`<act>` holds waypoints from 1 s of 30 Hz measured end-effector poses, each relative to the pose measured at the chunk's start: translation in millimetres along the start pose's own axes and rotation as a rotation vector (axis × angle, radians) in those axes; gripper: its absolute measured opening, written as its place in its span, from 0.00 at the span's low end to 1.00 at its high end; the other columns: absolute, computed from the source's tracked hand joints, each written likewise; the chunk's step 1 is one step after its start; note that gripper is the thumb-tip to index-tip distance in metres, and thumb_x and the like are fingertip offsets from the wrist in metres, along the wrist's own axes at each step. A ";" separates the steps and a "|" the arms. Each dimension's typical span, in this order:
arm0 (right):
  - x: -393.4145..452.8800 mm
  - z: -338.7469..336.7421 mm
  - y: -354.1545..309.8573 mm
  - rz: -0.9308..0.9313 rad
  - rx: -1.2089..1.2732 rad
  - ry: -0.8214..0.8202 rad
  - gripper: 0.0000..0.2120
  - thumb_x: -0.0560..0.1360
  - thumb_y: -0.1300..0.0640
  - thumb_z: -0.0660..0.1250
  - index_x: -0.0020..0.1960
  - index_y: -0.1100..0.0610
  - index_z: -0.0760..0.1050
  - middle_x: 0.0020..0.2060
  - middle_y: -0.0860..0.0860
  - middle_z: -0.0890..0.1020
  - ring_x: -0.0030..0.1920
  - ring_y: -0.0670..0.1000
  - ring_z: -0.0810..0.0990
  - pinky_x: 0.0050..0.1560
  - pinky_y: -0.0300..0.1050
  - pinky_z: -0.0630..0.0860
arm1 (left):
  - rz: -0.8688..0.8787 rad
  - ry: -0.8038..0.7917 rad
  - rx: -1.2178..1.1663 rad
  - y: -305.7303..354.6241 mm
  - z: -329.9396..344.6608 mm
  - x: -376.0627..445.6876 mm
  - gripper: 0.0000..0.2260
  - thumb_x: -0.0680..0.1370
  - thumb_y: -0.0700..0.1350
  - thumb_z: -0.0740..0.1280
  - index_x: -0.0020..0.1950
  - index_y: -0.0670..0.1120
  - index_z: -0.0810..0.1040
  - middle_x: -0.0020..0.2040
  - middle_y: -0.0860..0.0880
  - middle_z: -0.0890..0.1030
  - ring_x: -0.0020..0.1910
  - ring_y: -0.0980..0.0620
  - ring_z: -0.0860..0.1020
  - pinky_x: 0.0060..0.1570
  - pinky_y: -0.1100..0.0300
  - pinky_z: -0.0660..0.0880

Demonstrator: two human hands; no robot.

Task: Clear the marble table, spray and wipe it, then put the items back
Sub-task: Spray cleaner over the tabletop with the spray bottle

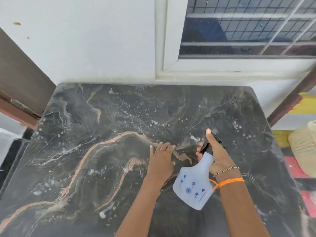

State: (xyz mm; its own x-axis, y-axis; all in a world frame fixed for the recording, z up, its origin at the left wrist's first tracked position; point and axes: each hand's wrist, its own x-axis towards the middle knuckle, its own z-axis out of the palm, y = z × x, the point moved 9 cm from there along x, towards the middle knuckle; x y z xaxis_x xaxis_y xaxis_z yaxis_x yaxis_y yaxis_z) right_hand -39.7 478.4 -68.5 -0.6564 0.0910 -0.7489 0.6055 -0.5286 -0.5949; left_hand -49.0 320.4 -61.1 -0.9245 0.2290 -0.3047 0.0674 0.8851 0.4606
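Observation:
The dark marble table with pinkish veins fills the lower view; white droplets and wet streaks are scattered across its top. My right hand grips the neck of a white spray bottle printed with blue flowers, fingers curled round its black trigger head, held tilted above the table's right half. My left hand lies flat on the marble just left of the bottle, fingers straight and pointing away from me.
A white wall and a barred window stand behind the table. A brown door frame is at the left. A woven basket and colourful floor items lie off the table's right edge.

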 end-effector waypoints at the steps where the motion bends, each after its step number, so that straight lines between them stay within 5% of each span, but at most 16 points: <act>1: 0.4 -6.6 -4.2 0.013 0.043 -0.040 0.20 0.68 0.40 0.68 0.35 0.58 0.73 0.25 0.51 0.76 0.27 0.50 0.76 0.27 0.39 0.78 | 0.009 -0.013 0.018 9.9 5.2 2.3 0.27 0.77 0.42 0.64 0.74 0.51 0.59 0.75 0.52 0.59 0.76 0.51 0.52 0.73 0.45 0.41; 6: 6.8 -54.0 -32.7 -0.029 0.163 -0.111 0.17 0.72 0.44 0.65 0.37 0.57 0.74 0.31 0.53 0.81 0.42 0.53 0.81 0.39 0.49 0.78 | 0.005 -0.068 0.148 46.6 32.7 10.4 0.30 0.75 0.46 0.66 0.74 0.52 0.58 0.75 0.53 0.58 0.76 0.50 0.52 0.73 0.44 0.41; 16: 24.2 -134.1 -60.5 -0.032 0.312 0.127 0.19 0.73 0.44 0.66 0.30 0.56 0.72 0.20 0.49 0.74 0.21 0.47 0.74 0.24 0.34 0.74 | -0.053 -0.083 0.345 57.6 51.2 16.8 0.36 0.69 0.51 0.74 0.71 0.52 0.57 0.73 0.53 0.57 0.75 0.49 0.53 0.73 0.45 0.46; 24: 4.0 -86.0 -33.7 0.035 0.330 -0.128 0.17 0.65 0.46 0.70 0.27 0.59 0.77 0.25 0.52 0.78 0.28 0.49 0.79 0.31 0.40 0.80 | 0.005 -0.013 0.259 56.9 46.2 14.5 0.35 0.70 0.53 0.72 0.72 0.53 0.58 0.73 0.54 0.59 0.74 0.51 0.56 0.73 0.44 0.44; 30: -29.6 -3.1 17.7 0.076 -0.047 -0.284 0.14 0.67 0.46 0.70 0.30 0.55 0.74 0.27 0.51 0.76 0.31 0.48 0.78 0.34 0.41 0.80 | -0.028 0.086 0.056 10.4 26.3 -31.1 0.36 0.72 0.51 0.70 0.75 0.53 0.54 0.76 0.54 0.54 0.76 0.52 0.52 0.72 0.44 0.39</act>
State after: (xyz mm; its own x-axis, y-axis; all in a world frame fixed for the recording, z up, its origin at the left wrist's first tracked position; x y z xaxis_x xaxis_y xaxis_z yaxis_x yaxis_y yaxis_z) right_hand -8.1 469.0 -57.8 -0.7038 -0.1903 -0.6844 0.6736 -0.4849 -0.5578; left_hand -9.6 333.1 -68.8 -0.9551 0.1699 -0.2429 0.0593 0.9125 0.4048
